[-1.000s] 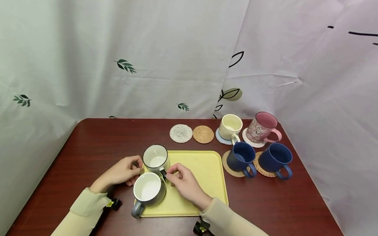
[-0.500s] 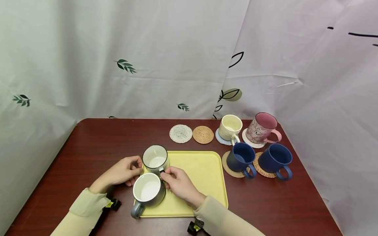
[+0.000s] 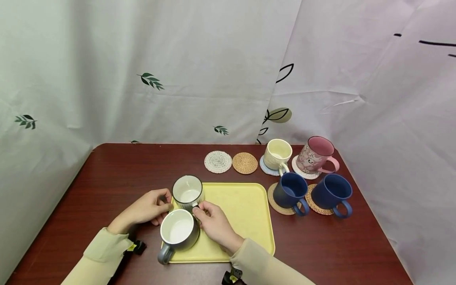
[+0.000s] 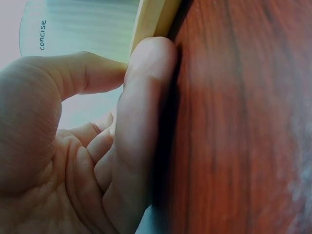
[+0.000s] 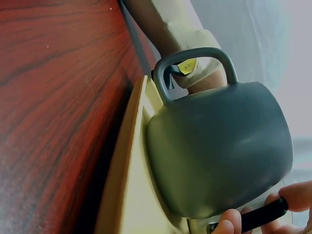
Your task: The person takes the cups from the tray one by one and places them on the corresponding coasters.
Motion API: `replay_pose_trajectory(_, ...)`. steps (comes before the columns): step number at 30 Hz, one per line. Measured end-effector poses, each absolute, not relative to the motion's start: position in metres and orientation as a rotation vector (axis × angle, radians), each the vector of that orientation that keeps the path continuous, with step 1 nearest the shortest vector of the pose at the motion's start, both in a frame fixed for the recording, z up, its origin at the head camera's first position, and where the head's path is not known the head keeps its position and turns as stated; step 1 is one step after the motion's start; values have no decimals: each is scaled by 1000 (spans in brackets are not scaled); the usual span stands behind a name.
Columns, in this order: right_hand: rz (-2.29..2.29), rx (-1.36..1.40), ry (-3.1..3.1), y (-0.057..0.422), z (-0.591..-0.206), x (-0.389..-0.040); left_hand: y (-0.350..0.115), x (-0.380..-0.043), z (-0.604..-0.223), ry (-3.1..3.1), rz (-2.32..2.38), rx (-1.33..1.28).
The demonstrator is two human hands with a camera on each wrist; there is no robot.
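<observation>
Your left hand curls against the yellow tray edge, bracing it, gripping nothing I can confirm. Just right, your right hand pinches the black handle of the white mug at the tray's far-left corner; the grey mug sits touching that grip on its near side, hence the tight pinch.

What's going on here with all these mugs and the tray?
A person is working over a yellow tray that holds two mugs. The right hand pinches the black handle of the white black-rimmed mug, while the left hand touches the tray's left edge beside it. A grey mug stands in the tray's near corner. Four other mugs already stand on coasters to the right; two coasters are bare.
</observation>
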State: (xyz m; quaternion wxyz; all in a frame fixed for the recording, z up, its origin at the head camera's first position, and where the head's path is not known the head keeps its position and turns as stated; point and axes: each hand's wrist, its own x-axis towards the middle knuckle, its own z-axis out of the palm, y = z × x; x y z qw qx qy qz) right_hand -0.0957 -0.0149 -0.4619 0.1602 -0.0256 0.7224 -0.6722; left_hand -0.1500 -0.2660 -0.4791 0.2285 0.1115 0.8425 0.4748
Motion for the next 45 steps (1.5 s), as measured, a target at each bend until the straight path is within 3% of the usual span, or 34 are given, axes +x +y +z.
replay_pose_trajectory(45,-2038,91,2195,60,-444,-155,-266,-149,-484,2341,1282,319)
